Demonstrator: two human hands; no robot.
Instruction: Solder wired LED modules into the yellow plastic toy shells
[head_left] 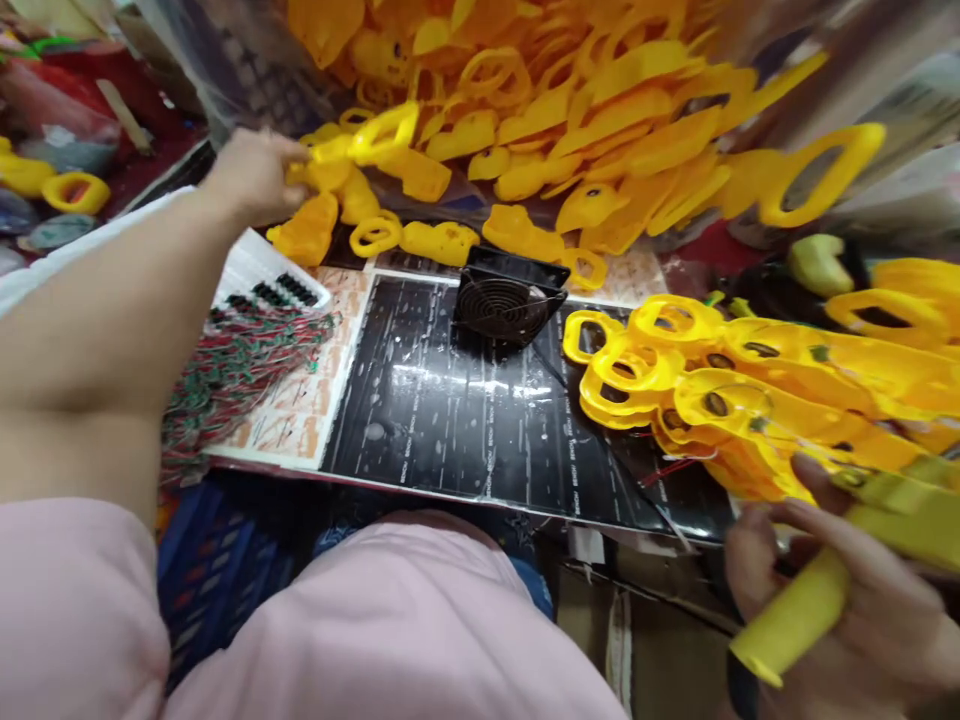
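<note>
Left hand (255,175) fingers pinch 1 yellow shell piece (330,150) at the pile (600,110) edge, far-left of the black fan (506,300); right hand (840,600) fingers grip a yellow handle (795,625) near-right of fan; judged pick-up step, a clean lift needing it freed from neighbours.

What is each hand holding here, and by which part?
Right hand grips a yellow plastic part around its round handle end. Left hand reaches into the yellow parts pile; a grip cannot be told.
</note>
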